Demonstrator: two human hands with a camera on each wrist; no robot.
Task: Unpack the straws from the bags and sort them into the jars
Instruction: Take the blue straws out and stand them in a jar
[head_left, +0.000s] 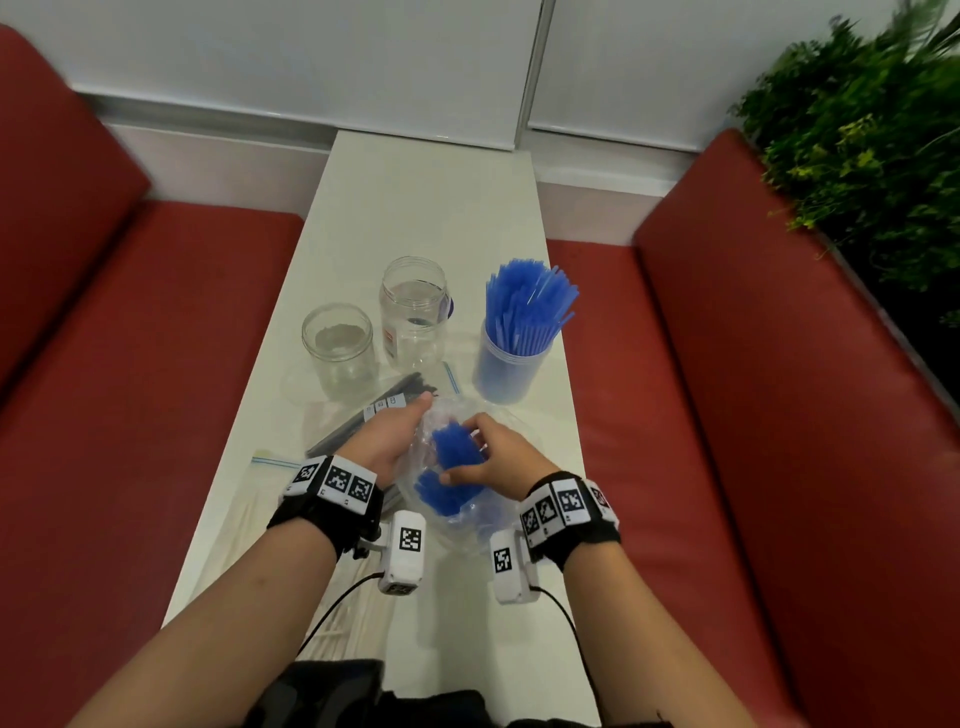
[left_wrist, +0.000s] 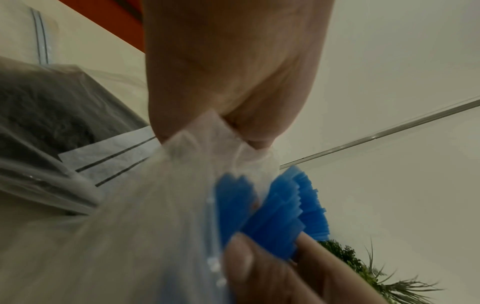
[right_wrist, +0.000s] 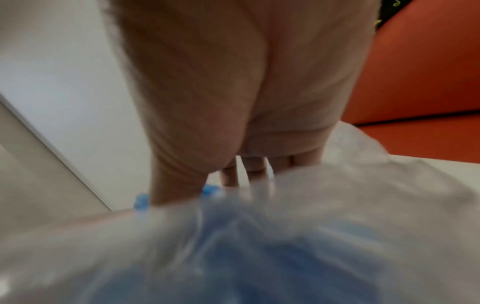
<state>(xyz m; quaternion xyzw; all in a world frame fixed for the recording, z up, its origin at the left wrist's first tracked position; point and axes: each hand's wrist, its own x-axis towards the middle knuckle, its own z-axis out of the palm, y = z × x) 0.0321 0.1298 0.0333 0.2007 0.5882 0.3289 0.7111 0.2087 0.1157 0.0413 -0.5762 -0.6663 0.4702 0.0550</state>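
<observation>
Blue straws fill the clear plastic bag that we hold above the near part of the white counter, between our two hands. Our left hand pinches the bag's plastic edge between thumb and fingers, as the left wrist view shows at close range. Our right hand has its fingers and thumb curled round a bundle of the straws at the bag's mouth; in the left wrist view the cut straw ends fan out above those fingers. The right wrist view is blurred, and we see only the palm over the crumpled bag with blue showing through. Farther along the counter stand three jars: a low glass jar on the left, a taller clear jar in the middle, and a jar on the right that carries upright blue straws spread like a fan. Just beyond the left hand lies a bag of black straws, and near the left forearm lies a bag of white straws. Red benches flank the counter, and green foliage stands at the far right.
</observation>
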